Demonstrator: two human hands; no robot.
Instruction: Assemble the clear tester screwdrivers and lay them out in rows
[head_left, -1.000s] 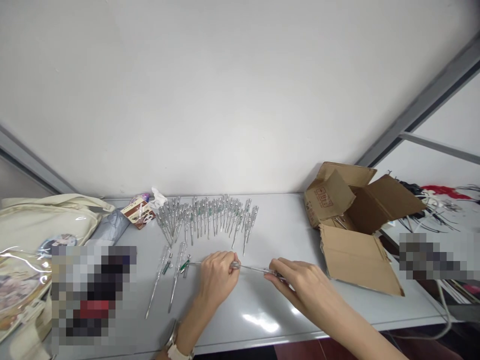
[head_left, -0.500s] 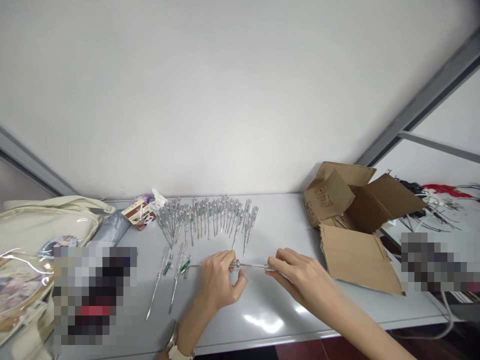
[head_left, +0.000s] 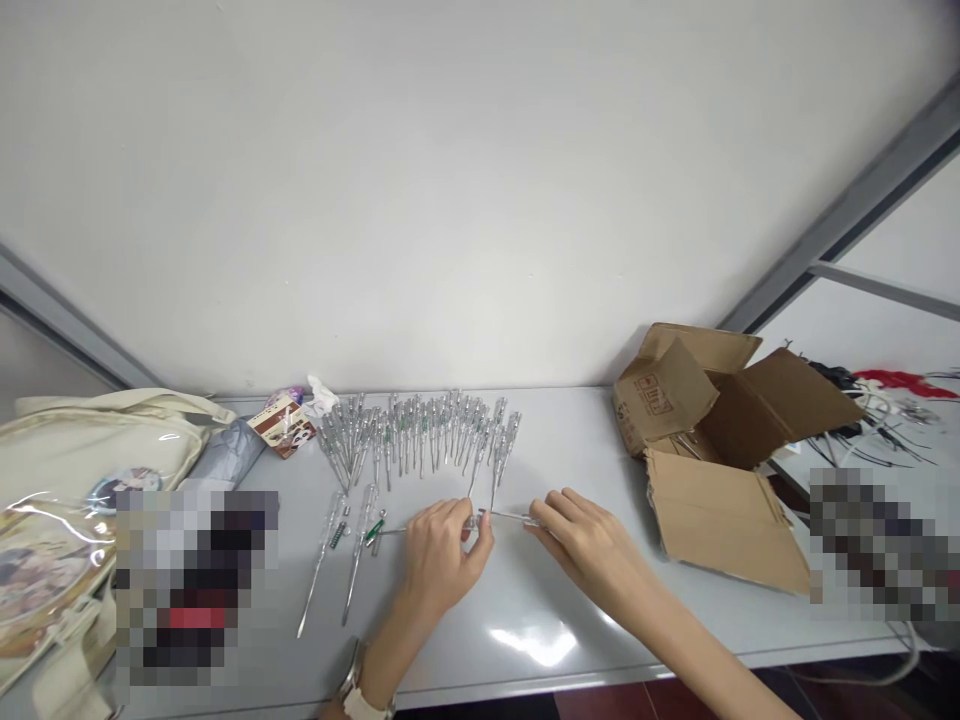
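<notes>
Head view showed a grey table bearing an open cardboard box on the right and, towards the wall, a long row of clear-handled screwdrivers that seemed assembled. Nearer, the right hand had thumb and fingers pinched about a slim driver, its shaft reaching towards the butt of the clear screwdriver gripped in the left hand's curled fingers; whether they touched could not be told. That piece looked unfinished, as perhaps did two separate screwdrivers, with a small spring and a green part loose beside them, apparently not yet fitted.
</notes>
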